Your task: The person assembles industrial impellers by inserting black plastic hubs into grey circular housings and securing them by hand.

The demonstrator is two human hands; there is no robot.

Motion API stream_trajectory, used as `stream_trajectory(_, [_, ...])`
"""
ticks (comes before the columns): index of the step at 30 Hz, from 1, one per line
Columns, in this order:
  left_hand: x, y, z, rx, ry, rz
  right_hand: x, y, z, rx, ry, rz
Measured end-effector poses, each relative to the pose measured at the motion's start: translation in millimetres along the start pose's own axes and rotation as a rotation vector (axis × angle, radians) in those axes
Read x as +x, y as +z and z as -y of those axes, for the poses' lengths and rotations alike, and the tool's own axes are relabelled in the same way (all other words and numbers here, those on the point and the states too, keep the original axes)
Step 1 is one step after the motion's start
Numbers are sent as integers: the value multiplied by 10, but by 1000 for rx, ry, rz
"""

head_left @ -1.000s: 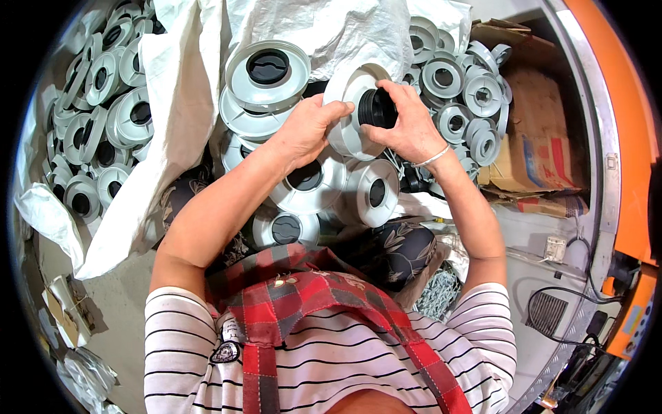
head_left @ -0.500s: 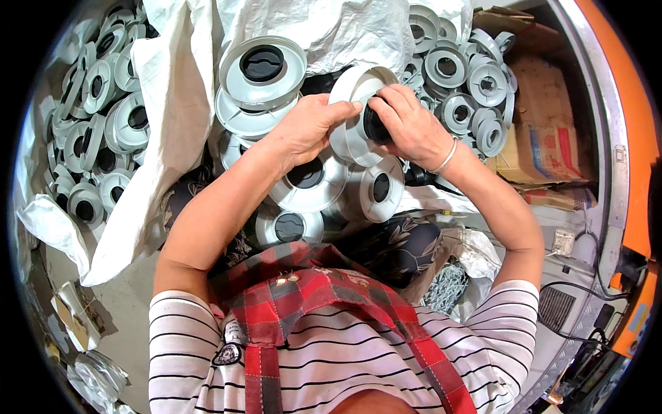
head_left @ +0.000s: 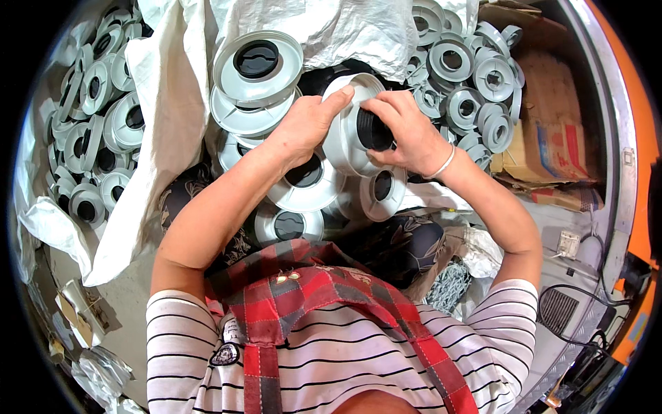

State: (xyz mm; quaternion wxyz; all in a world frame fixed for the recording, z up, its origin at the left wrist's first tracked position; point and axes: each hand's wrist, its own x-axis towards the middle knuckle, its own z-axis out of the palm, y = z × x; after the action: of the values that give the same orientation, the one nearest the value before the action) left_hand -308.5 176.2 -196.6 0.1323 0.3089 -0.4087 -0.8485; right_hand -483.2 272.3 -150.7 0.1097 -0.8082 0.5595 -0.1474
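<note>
Folds of a white woven sack [head_left: 169, 90] hang at the upper left, and in the upper right a brown cardboard box [head_left: 548, 114] leans beside a curved orange panel [head_left: 640, 131]. Below that box sit a small white fitting [head_left: 568, 244], a dark vent grille [head_left: 558, 309] and a looping black cable [head_left: 583, 289] — while at lower left a torn carton [head_left: 81, 314] and crumpled clear plastic [head_left: 102, 376] lie on the grey floor [head_left: 127, 338].

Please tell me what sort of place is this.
Probably a workshop: similar grey rings lie heaped near a cardboard box, while the left hand holds a flanged grey part and the right hand a black ridged collar.
</note>
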Motion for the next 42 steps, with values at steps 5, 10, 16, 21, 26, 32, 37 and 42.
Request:
stream_trajectory(5, [-38, 31, 33, -200, 8, 156, -23, 57, 37, 101, 223, -5])
stream_trajectory(10, [-27, 61, 118, -224, 94, 214, 0, 114, 10, 288, 495, -142])
stream_trajectory(16, [29, 33, 250, -63, 207, 180, 60, 205, 9, 910, 890, -274])
stream_trajectory(21, [-49, 50, 156, 3, 222, 121, -108, 162, -96, 1053, 927, 109])
stream_trajectory(26, [-33, 72, 212, 20, 224, 47, -237, 238, -189, 913, 792, 103])
stream_trajectory(32, [-88, 152, 87, 462, 474, 2, -372, 500, -357, 1781, 861, 339])
stream_trajectory(37, [172, -336, -393, 1443, 1098, -530, -960, 564, -1116, 227, 1049, -177])
stream_trajectory(42, [209, -331, -421, 1465, 795, -713, -2608, 713, -2608, -255, 1602, -326])
